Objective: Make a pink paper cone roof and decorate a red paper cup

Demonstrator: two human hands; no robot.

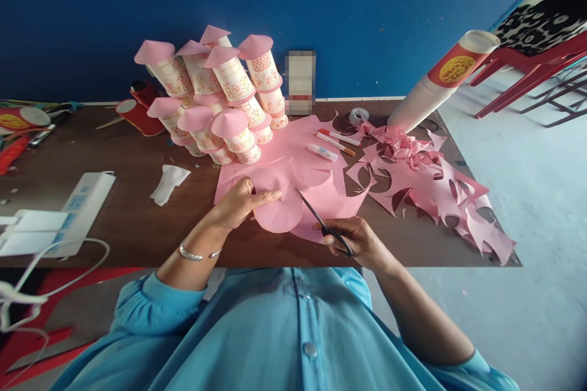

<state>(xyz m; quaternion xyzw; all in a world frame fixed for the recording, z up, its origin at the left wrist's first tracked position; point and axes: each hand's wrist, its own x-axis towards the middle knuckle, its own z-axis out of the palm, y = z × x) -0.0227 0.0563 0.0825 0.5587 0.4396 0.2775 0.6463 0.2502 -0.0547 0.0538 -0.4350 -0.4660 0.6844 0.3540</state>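
1. Brown surface (pixel 137 208) against a blue wall (pixel 137 0).
2. Pink paper (pixel 279 208) lies at the surface's near edge, its rounded lobe under the left hand (pixel 238 203), fingers pressing it flat.
3. Right hand (pixel 360 243) grips scissors (pixel 321 223), blades open, tip in the paper.
4. Beyond: cup tower (pixel 220 98), markers (pixel 337 139), scraps (pixel 435 189), cup stack (pixel 440 82).

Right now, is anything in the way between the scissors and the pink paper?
Nothing visible. The right hand holds the scissors, and their blades already lie against the pink paper. The left hand presses the paper down off to the side, clear of the blades.
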